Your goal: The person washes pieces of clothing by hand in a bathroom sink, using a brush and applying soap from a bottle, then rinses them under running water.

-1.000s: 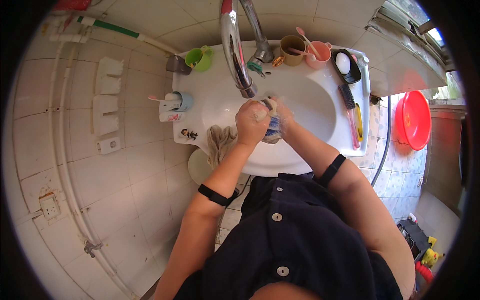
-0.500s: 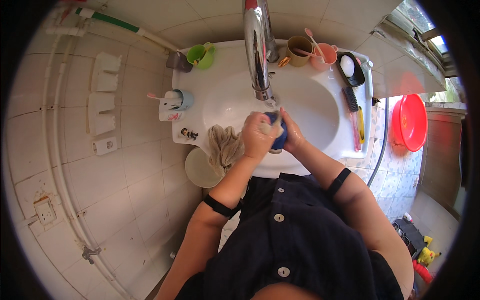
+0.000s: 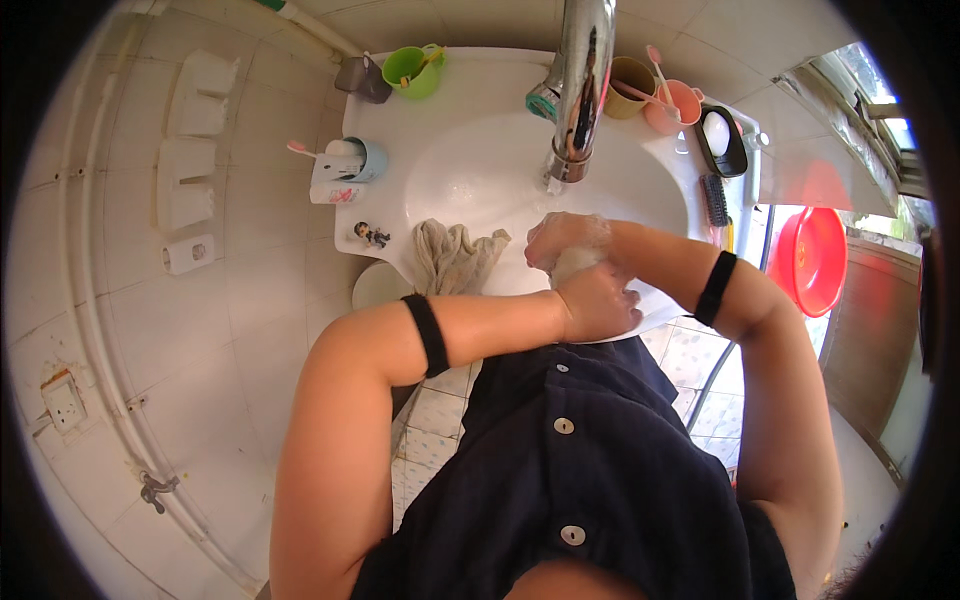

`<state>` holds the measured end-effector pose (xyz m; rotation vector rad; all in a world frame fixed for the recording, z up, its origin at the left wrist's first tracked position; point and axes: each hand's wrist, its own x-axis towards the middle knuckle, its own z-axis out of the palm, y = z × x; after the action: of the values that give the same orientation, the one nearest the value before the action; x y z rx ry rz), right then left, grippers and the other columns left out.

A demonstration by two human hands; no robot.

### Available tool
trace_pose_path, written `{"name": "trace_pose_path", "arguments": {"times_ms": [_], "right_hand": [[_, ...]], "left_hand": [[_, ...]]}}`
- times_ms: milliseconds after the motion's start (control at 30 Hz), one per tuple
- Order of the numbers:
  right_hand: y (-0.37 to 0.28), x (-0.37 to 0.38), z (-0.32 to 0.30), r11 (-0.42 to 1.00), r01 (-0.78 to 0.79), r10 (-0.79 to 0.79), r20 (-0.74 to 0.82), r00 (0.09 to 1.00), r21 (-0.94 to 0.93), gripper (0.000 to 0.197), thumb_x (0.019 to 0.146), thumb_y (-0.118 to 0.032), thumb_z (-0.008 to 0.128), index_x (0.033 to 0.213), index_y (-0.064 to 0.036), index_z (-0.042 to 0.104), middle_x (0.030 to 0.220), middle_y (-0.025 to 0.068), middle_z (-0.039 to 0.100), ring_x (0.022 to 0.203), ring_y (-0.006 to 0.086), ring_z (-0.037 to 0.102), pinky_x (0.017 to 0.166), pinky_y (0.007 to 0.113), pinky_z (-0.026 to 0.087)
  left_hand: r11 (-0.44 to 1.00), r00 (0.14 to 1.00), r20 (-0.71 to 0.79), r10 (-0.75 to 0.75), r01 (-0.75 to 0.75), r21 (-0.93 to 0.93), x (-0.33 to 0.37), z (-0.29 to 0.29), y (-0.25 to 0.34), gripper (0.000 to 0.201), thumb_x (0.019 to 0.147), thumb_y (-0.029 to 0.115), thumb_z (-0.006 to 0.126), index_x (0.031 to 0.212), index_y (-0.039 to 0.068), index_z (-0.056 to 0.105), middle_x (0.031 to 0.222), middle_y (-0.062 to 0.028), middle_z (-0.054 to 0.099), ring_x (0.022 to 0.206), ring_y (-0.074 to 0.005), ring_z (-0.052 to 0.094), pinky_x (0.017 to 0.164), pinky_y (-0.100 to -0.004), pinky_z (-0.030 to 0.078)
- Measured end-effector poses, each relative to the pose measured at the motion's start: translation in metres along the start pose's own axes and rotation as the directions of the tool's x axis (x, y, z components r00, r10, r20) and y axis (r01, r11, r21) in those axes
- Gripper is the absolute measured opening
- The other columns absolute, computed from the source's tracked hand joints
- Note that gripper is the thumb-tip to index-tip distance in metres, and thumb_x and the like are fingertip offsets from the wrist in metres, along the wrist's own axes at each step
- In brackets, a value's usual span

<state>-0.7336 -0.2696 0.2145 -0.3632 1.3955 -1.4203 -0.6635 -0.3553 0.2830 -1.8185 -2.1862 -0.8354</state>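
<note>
Both my hands are close together over the sink's [image 3: 470,170] front edge, forearms crossing in from either side. My left hand [image 3: 600,302] is below, fingers curled, against a whitish, soapy cloth [image 3: 578,264] pressed between the hands. Above it, my right hand [image 3: 560,238] bends its fingers down; what it grips, if anything, is hidden. White foam covers the right wrist. The chrome faucet [image 3: 575,110] rises just beyond the hands. To their left, a crumpled grey-beige cloth [image 3: 455,260] hangs over the rim.
Along the rim stand a green cup [image 3: 412,78], blue cup [image 3: 372,160], small figurine [image 3: 372,235], brown cup [image 3: 628,88], pink cup [image 3: 672,110], black soap dish [image 3: 738,155] and hairbrush [image 3: 714,200]. A teal round thing [image 3: 542,104] sits by the faucet base. A red basin [image 3: 818,262] is at right.
The dark blue item between my hands is out of sight. My left hand has swung right, beneath the right wrist; my right hand has turned over. The view has shifted.
</note>
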Motion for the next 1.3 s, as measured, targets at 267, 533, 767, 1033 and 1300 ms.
{"name": "trace_pose_path", "arguments": {"times_ms": [267, 533, 767, 1033, 1300], "right_hand": [[0.051, 0.009, 0.013, 0.933, -0.277, 0.355, -0.461, 0.813, 0.23, 0.019, 0.075, -0.02, 0.063, 0.07, -0.002, 0.059, 0.075, 0.0119, 0.063, 0.068, 0.0224, 0.062, 0.063, 0.034, 0.05], [0.057, -0.079, 0.077, 0.118, 0.235, -0.143, -0.217, 0.966, 0.965, 0.062, 0.081, -0.053, 0.052, 0.129, -0.0147, 0.042, 0.132, 0.0137, 0.043, 0.115, 0.0376, 0.045, 0.092, 0.068, 0.03], [0.025, -0.075, 0.072, 0.66, 0.66, 0.007, -0.881, 0.474, 0.36, 0.019, 0.078, -0.008, 0.064, 0.096, -0.0041, 0.059, 0.092, 0.0058, 0.062, 0.086, 0.014, 0.059, 0.08, 0.028, 0.047], [-0.03, -0.093, 0.115, 0.622, 0.781, -0.349, -0.913, 0.209, -0.059, 0.01, 0.077, -0.004, 0.058, 0.086, -0.0005, 0.055, 0.089, 0.009, 0.057, 0.088, 0.0183, 0.056, 0.081, 0.033, 0.044], [-0.01, -0.11, 0.105, 0.107, 0.943, -0.033, -0.946, 0.322, 0.317, 0.031, 0.09, -0.031, 0.043, 0.109, -0.0091, 0.053, 0.111, 0.0098, 0.057, 0.104, 0.0246, 0.055, 0.094, 0.039, 0.043]], "left_hand": [[0.959, 0.919, 0.273, 0.284, -0.278, -0.06, -0.052, 0.056, -0.014, 0.009, 0.071, 0.015, 0.053, 0.062, 0.013, 0.05, 0.066, -0.001, 0.051, 0.068, -0.0222, 0.053, 0.067, -0.0349, 0.044], [0.426, 0.471, -0.176, -0.864, 0.498, -0.755, -0.045, 0.004, -0.026, 0.039, 0.059, 0.005, 0.064, 0.097, 0.007, 0.055, 0.098, -0.0101, 0.053, 0.096, -0.0281, 0.052, 0.092, -0.0365, 0.038], [-0.549, 0.182, 0.649, -0.738, 0.398, -0.735, -0.058, -0.024, -0.03, 0.067, 0.081, 0.045, 0.058, 0.134, 0.015, 0.031, 0.127, -0.0094, 0.044, 0.115, -0.0216, 0.046, 0.086, -0.0455, 0.044], [-0.615, 0.531, 0.452, -0.717, -0.179, -0.768, -0.034, -0.02, -0.015, 0.048, 0.078, 0.026, 0.07, 0.115, 0.005, 0.046, 0.101, -0.01, 0.057, 0.091, -0.0205, 0.061, 0.073, -0.0312, 0.054], [0.712, 0.764, -0.45, -0.463, 0.018, -0.702, 0.01, -0.06, 0.01, 0.03, 0.054, 0.008, 0.072, 0.083, 0.009, 0.062, 0.103, -0.01, 0.058, 0.105, -0.0299, 0.053, 0.087, -0.0399, 0.043]]}}
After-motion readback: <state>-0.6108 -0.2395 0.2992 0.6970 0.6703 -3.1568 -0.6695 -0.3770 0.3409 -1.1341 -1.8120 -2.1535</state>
